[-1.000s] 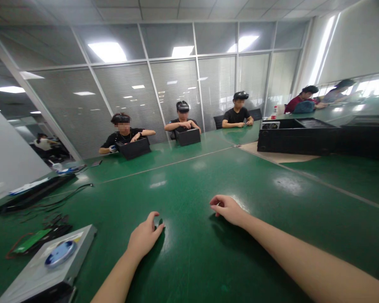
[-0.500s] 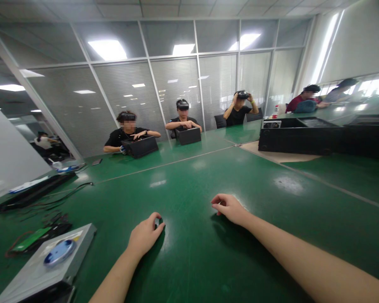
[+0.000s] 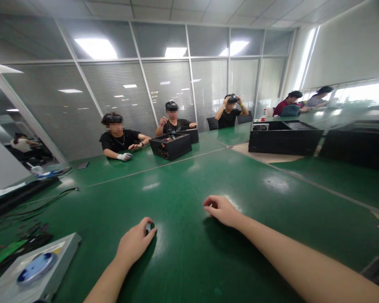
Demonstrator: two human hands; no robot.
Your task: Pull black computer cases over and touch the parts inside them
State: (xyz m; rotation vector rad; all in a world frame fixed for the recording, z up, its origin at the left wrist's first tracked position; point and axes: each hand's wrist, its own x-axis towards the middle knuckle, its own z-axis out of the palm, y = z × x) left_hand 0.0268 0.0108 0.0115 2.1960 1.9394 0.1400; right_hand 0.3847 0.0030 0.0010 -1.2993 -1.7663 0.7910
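No readable lettering from where I stand.
The red label on the far bottle (image 3: 264, 114) is too small to read; the yellow patch on the silver metal box (image 3: 63, 261) is too blurred.

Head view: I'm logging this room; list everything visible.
table: 1, green, foreground
computer cases: 4, black, two centre, two right
people: 6, varied tops, three opposite, three farther
headsets: 3, black, worn opposite
bottle: 1, red, beyond right cases
phone: 1, dark, far left
metal box: 1, silver, near left
round dish: 1, blue, on box
circuit board: 1, green, left
cables: several, black, left
chairs: 2, dark, opposite
glass partition: 1, grey, behind
left hand: 1, bare, centre left
right hand: 1, bare, centre
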